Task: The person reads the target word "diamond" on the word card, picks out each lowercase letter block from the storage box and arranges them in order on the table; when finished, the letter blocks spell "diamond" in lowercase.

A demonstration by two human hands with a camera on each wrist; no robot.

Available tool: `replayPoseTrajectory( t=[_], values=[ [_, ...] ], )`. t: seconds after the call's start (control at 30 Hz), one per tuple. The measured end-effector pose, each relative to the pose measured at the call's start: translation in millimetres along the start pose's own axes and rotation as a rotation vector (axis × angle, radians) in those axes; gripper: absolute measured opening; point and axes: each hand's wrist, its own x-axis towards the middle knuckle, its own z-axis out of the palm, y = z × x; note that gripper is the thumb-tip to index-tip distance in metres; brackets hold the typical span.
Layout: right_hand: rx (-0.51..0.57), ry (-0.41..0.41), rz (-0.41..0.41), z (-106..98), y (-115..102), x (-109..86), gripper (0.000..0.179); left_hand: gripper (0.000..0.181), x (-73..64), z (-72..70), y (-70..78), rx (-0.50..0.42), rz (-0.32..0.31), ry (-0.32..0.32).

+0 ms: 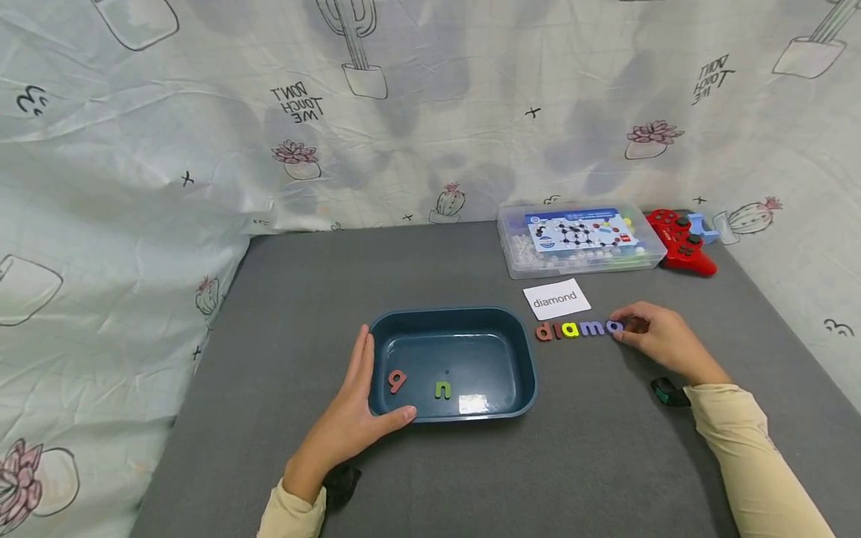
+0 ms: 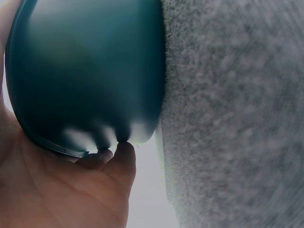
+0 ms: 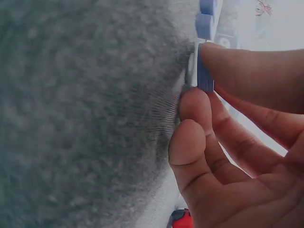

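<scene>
In the head view, my left hand [image 1: 350, 407] spans the near-left corner of a dark blue tray [image 1: 464, 312]. Its fingers lie straight along the tray's left side and the thumb rests on the near rim. Inside the tray are a red letter [image 1: 397, 381], shaped like a 9 or q, and a green letter n [image 1: 442, 390]. My right hand [image 1: 662, 342] pinches a blue letter o [image 1: 614, 326] between thumb and finger, at the right end of a row reading "diamo". That row runs below a white card [image 1: 557, 299] printed "diamond".
Behind the card stands a clear plastic case [image 1: 581, 239] of small parts with a blue label. A red game controller [image 1: 679, 243] and a light blue object [image 1: 702, 228] lie beside it. Patterned cloth [image 1: 430, 112] hangs behind the grey table [image 1: 303, 276].
</scene>
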Motion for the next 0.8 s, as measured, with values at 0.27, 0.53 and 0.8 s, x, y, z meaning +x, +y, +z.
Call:
replayPoseTrajectory(
  t=[0.27, 0.53, 0.8],
  values=[
    [-0.030, 0.048, -0.078, 3.7, 4.3, 0.3, 0.022, 0.128, 0.7, 0.8, -0.5, -0.006, 0.021, 0.001],
    [-0.014, -0.003, -0.001, 0.4, -0.3, -0.2, 0.030, 0.128, 0.4, 1.3, -0.9, -0.002, 0.014, 0.002],
    [0.102, 0.084, 0.052, -4.5, -14.2, -0.7, 0.045, 0.128, -0.8, 1.9, -1.3, -0.005, 0.018, 0.002]
  ],
)
